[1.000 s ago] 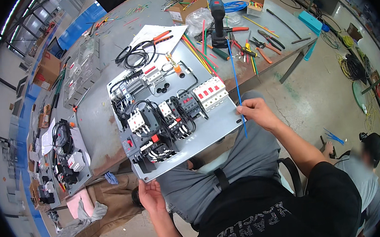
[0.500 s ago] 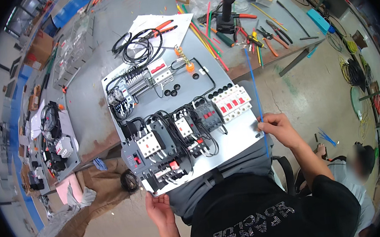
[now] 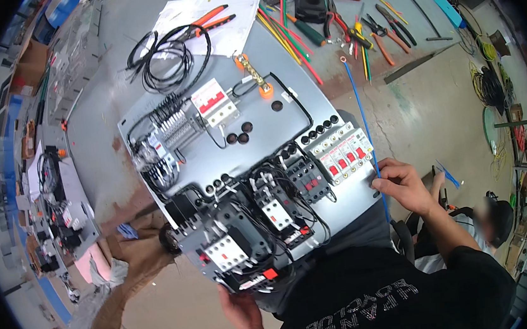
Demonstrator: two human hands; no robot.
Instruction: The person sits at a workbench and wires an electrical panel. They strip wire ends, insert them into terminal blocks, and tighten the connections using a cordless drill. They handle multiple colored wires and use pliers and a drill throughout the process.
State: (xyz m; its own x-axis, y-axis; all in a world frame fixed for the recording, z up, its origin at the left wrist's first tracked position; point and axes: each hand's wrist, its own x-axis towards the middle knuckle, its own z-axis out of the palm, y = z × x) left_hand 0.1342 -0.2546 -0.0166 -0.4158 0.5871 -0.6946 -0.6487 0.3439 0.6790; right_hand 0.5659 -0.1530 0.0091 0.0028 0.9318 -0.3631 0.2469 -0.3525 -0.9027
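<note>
A metal mounting panel (image 3: 311,236) full of electrical parts lies tilted, its near edge over my lap. At its lower left corner my left hand (image 3: 241,309) grips the edge, some fingers hidden beneath. My right hand (image 3: 400,184) pinches a thin blue wire (image 3: 359,101) between thumb and fingers beside the panel's right edge. A ring terminal (image 3: 343,60) tops the wire's far end. Closest to that hand is a row of white circuit breakers (image 3: 344,157) with red levers. A dark contactor (image 3: 309,182), a white-faced contactor (image 3: 224,252) and black wiring sit further left.
On the grey workbench (image 3: 106,141) lie a coil of black cable (image 3: 163,72), papers (image 3: 242,8), a cordless drill (image 3: 311,4), pliers (image 3: 388,41) and coloured tubes (image 3: 293,41). Another wired panel (image 3: 57,197) stands left. A person (image 3: 472,223) is at the lower right.
The view has shifted closer to the panel, which now sits more turned, its right side higher. My left hand has closed in on the corner; my right hand still pinches the blue wire.
</note>
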